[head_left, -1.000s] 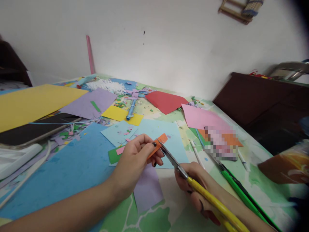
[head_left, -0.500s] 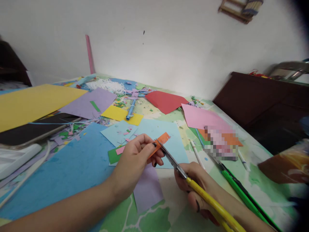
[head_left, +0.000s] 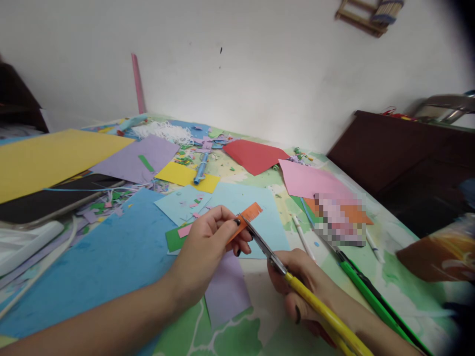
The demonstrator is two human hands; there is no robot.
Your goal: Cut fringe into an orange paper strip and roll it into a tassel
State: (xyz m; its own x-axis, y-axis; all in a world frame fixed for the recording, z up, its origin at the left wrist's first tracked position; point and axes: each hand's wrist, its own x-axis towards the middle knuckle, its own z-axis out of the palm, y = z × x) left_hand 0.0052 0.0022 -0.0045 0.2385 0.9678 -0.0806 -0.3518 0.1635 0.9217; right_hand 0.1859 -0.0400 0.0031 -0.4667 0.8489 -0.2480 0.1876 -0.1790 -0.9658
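My left hand point(head_left: 213, 235) pinches a small orange paper strip point(head_left: 253, 212) between thumb and fingers. One long edge of the strip is cut into a row of short slits. My right hand point(head_left: 297, 279) is closed around a pair of scissors with yellow handles point(head_left: 315, 306). Their metal blades point(head_left: 260, 240) meet the strip's slit edge close to my left thumb. Beneath the strip lies a light blue sheet point(head_left: 272, 217). A green paper piece point(head_left: 174, 240) with a pink strip on it is partly covered by my left hand. A lilac sheet point(head_left: 228, 291) lies below that hand.
A large blue sheet point(head_left: 92, 262), a phone point(head_left: 55, 200) and a white cable spread over the left. Farther back are a yellow sheet point(head_left: 59, 153), white shreds point(head_left: 163, 132) and a red sheet point(head_left: 254, 154). At right lie pink paper point(head_left: 315, 178) and a green box cutter point(head_left: 371, 296).
The scissor handles and my right hand's fingers have shifted slightly to the left. My left hand and the orange strip stay almost in place.
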